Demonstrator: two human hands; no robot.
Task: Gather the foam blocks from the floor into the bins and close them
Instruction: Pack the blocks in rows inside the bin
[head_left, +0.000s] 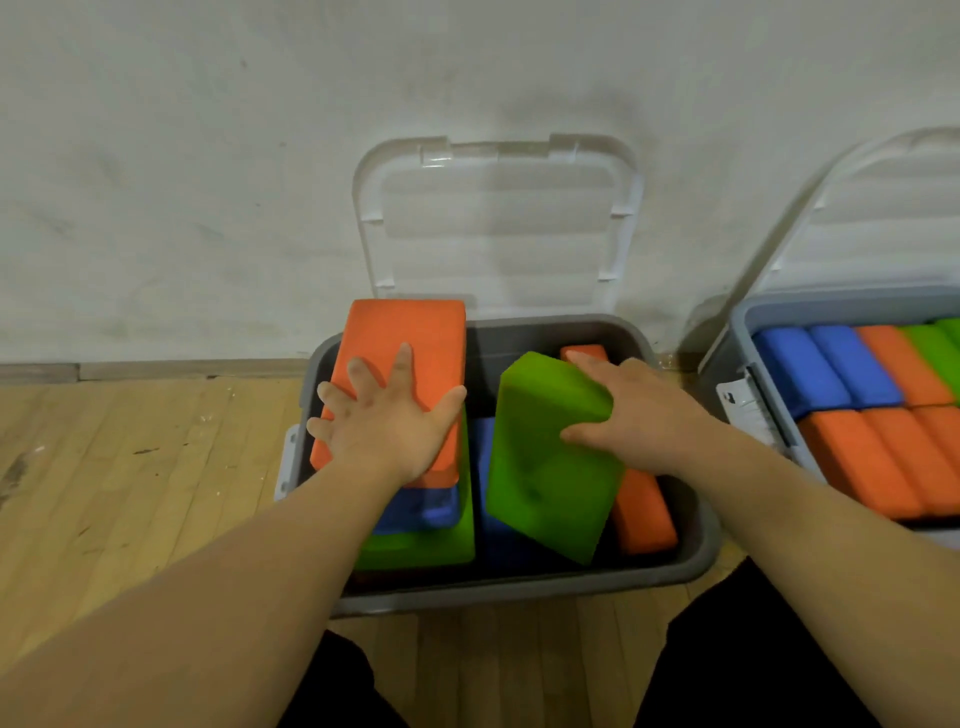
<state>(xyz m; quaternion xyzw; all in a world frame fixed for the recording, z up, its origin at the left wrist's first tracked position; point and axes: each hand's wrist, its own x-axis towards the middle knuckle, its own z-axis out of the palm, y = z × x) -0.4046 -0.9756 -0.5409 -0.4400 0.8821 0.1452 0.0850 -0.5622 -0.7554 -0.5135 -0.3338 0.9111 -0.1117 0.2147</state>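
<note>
Packing stage, late by my read. Centre bin (519, 587) is part full and jumbled. Right bin (831, 306) is packed in neat rows of blue, orange & green blocks. Both stand open: centre lid (498, 223) is upright against the wall (182, 156), right lid (857, 218) leans back likewise. Neither bin is closed yet. Can't tell whether blocks remain on the floor (130, 467) outside the view.

Hands:
- Left hand (384, 426) lies flat, fingers splayed, on the top orange block (410, 338), thumb at its right edge. It presses or steadies more than it clasps.
- That block tops a stack at the bin's left side, w/ a blue block (421, 512) under it and a bottom green block (415, 545) under that. It overhangs the far-left rim.
- Right hand (639, 410) grasps the tilted green block (545, 467), fingers over the upper edge, thumb on the face. Block sits mid-bin, canted, low corner down among the others.
- Side orange block (644, 514) stands on edge just right of it.

Left to do (judgement): seat these two, level the stack so nothing stands proud of the rim, drop & latch both lids.

Materials:
- Blocks are matte foam bricks w/ rounded corners and saturated colour. A slight dent shows on the green face, so probably soft and light.
- Bins are grey moulded plastic, smooth, w/ rounded corners.
- Lids are clear rigid plastic w/ a raised frame.
- Floor is worn wood boards, scuffed. Wall is white w/ smudges.
</note>
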